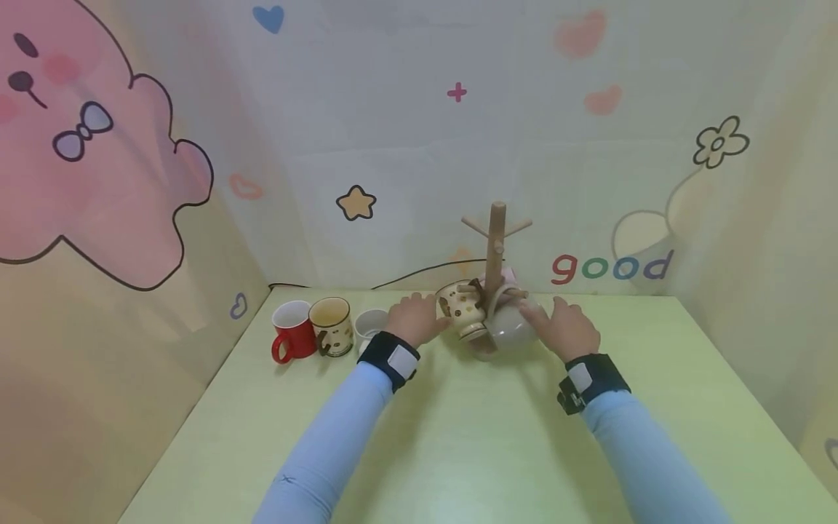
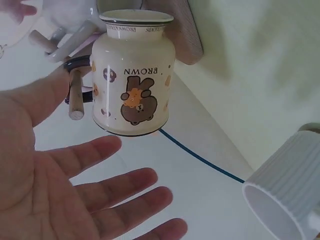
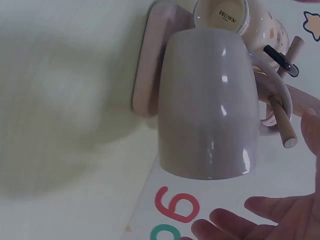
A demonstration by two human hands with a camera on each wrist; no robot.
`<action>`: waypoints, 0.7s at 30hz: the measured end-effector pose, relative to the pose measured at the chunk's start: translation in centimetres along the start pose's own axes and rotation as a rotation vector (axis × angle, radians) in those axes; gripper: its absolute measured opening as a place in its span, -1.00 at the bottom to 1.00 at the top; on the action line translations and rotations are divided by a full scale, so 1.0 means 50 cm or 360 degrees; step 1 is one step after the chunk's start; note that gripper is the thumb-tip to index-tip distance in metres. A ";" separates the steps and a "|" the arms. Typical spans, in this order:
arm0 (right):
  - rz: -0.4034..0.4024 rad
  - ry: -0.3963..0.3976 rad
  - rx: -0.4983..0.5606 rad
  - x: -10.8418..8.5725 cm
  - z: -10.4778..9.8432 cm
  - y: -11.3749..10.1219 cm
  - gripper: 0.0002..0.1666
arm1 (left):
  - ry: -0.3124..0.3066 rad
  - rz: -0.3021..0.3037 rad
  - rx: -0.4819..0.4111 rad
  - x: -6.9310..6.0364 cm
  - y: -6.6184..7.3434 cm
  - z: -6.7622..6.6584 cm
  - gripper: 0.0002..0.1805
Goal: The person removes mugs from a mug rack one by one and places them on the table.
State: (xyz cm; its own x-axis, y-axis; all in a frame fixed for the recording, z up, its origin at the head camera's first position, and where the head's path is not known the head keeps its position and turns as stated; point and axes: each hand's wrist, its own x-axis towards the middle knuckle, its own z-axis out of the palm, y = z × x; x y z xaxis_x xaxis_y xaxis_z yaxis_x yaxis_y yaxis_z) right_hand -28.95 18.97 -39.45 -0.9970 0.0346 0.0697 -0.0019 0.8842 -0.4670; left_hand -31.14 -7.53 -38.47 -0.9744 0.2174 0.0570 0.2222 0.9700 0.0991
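Observation:
A wooden mug tree point(image 1: 495, 247) stands at the back of the table. From one lower peg hangs a cream mug point(image 2: 132, 75) with a brown bear print and dark handle. A glossy pale grey mug point(image 3: 207, 105) hangs by its handle from another peg on the right. My left hand point(image 1: 414, 319) is beside the cream mug, fingers spread, thumb near its handle. My right hand point(image 1: 568, 329) is just right of the grey mug, fingers extended and holding nothing. Behind the trunk, something pink point(image 1: 508, 275) is mostly hidden.
Left of the tree, a red mug point(image 1: 297, 338), another cream patterned mug point(image 1: 337, 338) and a white ribbed mug point(image 2: 290, 185) stand in a row, the white one partly behind my left hand. A printed cloth point(image 1: 406, 182) hangs behind the pale table point(image 1: 458, 451).

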 end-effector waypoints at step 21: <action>0.0357 -0.0404 0.0535 -0.036 0.096 0.025 0.32 | -0.0276 0.0062 -0.0095 -0.129 0.002 0.057 -0.22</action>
State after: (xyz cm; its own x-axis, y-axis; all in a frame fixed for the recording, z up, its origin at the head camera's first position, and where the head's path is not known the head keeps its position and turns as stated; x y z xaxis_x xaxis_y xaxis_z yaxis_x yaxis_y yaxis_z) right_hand -27.51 17.77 -44.39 -0.9630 0.0554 -0.2638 0.2323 0.6670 -0.7079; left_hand -24.95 -8.52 -41.68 -0.9550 0.2755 -0.1099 0.2567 0.9533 0.1591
